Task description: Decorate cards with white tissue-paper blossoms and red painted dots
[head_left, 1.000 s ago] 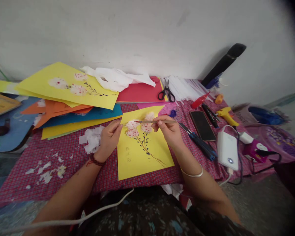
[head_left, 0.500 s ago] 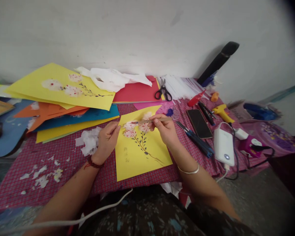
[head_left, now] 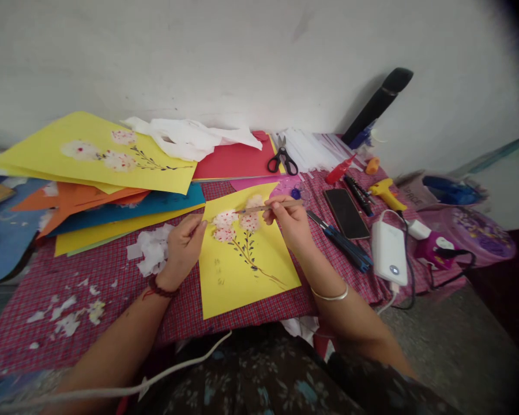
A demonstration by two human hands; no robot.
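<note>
Over checked cloth [head_left: 121, 276] by a pale wall [head_left: 242, 63], left hand [head_left: 183, 248] pinches yellow paper [head_left: 225, 291], right hand [head_left: 290, 226] a brush [head_left: 254, 209].

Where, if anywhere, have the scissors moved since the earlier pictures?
No: the scissors lie at the same right-hand end of the red paper; the whole view has shifted instead.

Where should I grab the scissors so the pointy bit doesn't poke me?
Take the scissors by the black handles, coming from the near side, away from the wall. The two loops face that way, while the blades point toward the wall, so your fingers should meet the loops first and stay clear of the tips.
</note>
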